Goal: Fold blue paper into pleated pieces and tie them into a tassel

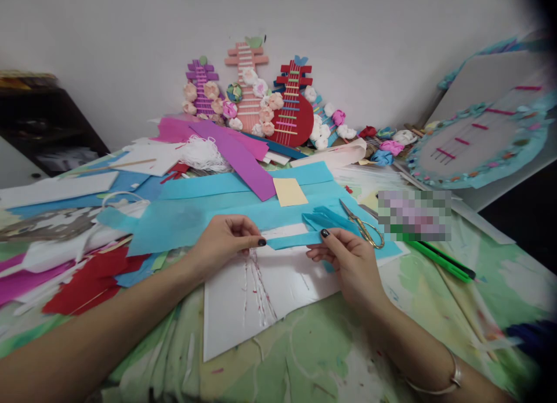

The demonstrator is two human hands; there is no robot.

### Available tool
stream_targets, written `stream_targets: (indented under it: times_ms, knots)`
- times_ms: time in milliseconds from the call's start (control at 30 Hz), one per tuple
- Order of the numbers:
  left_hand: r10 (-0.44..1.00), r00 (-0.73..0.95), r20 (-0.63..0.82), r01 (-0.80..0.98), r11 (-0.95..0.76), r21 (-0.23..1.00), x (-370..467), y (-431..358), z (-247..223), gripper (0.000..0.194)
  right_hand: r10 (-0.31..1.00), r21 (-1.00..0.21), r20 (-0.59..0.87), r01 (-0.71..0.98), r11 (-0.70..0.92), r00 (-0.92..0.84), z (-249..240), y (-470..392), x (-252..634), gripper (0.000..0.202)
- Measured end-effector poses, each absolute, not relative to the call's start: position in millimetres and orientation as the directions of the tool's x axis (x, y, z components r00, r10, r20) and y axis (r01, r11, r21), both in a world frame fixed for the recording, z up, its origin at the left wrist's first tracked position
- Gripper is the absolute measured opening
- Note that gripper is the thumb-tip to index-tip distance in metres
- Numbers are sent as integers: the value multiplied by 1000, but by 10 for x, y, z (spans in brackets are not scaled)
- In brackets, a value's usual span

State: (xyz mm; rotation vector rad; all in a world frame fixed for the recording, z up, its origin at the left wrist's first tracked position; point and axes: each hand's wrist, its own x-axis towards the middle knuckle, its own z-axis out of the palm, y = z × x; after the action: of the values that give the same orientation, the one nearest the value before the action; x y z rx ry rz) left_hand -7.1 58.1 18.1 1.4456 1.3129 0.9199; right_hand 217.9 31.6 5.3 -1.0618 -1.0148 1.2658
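Note:
A narrow blue paper strip (291, 240) stretches level between my two hands, above a white board (235, 327) marked with whitish and red streaks. My left hand (226, 240) pinches the strip's left end between thumb and finger. At the other end, my right hand (346, 258) holds it in a thumb-and-finger pinch. Just behind the right hand lie some folded blue strips (326, 218) and a pair of scissors (363, 223) with gold-coloured handles. Wide blue sheets (183, 214) spread out beyond my hands, with a small cream paper piece (290, 192) on top.
Paper guitars with paper flowers, one of them red (300, 119), lean against the wall. White yarn (203, 153) and a purple strip (243, 165) lie at the back. Red paper (87, 281) is at left, a green cutter (439, 261) at right. A decorated board (483, 124) stands far right.

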Motion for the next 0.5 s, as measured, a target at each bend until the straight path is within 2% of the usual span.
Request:
stream_targets:
  times_ms: [67, 133, 200, 267, 333, 367, 433, 500]
  knots:
    - [995, 98, 14, 290, -42, 956, -86, 581, 170, 24, 999, -972, -2, -235, 9, 47, 63, 320, 2183, 23]
    - [977, 94, 192, 327, -213, 921, -88, 562, 161, 29, 999, -968, -22, -252, -14, 28, 74, 315, 2175, 23]
    - [878, 220, 426, 380, -479, 791, -72, 522, 152, 46, 998, -962, -58, -267, -54, 7, 83, 302, 2156, 23]
    - [697, 445, 561, 380, -715, 587, -37, 467, 131, 59, 994, -956, -107, -273, -106, -9, 91, 287, 2134, 24]
    - [559, 592, 580, 350, -827, 439, 3, 414, 96, 47, 986, -947, -162, -276, -166, -36, 99, 275, 2115, 25]
    - [532, 606, 591, 354, -846, 399, 20, 393, 77, 40, 981, -942, -186, -276, -193, -52, 102, 271, 2107, 26]
    - [513, 588, 626, 366, -858, 360, 39, 368, 44, 33, 971, -933, -225, -269, -240, -86, 106, 267, 2097, 26]
    - [517, 563, 646, 353, -856, 377, 36, 364, 34, 28, 961, -930, -245, -249, -270, -126, 106, 267, 2095, 27]
